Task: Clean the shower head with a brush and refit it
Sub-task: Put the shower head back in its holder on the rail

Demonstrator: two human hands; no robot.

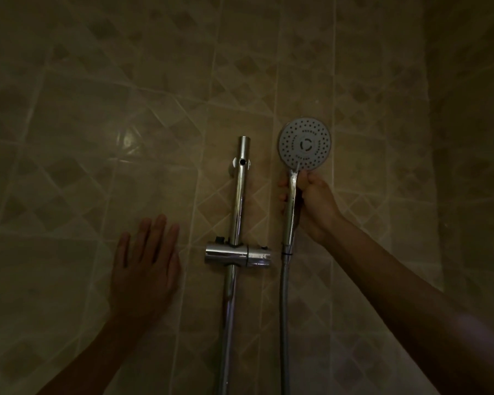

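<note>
My right hand [311, 203] is wrapped around the chrome handle of the shower head [305, 144], spray face toward me, held off the wall at about two o'clock from the slider bracket [237, 255]. The handle looks wet, so I judge it could slip or twist as I swing it toward the bracket. The hose [284, 323] hanging at six o'clock may snag the riser rail [237, 212]. My left hand [146, 260] lies flat with straight fingers on the tiled wall [97, 138] at nine o'clock. No brush shows.

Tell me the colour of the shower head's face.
Grey, dotted with small nozzle holes, on the shower head; seen in the head view.
</note>
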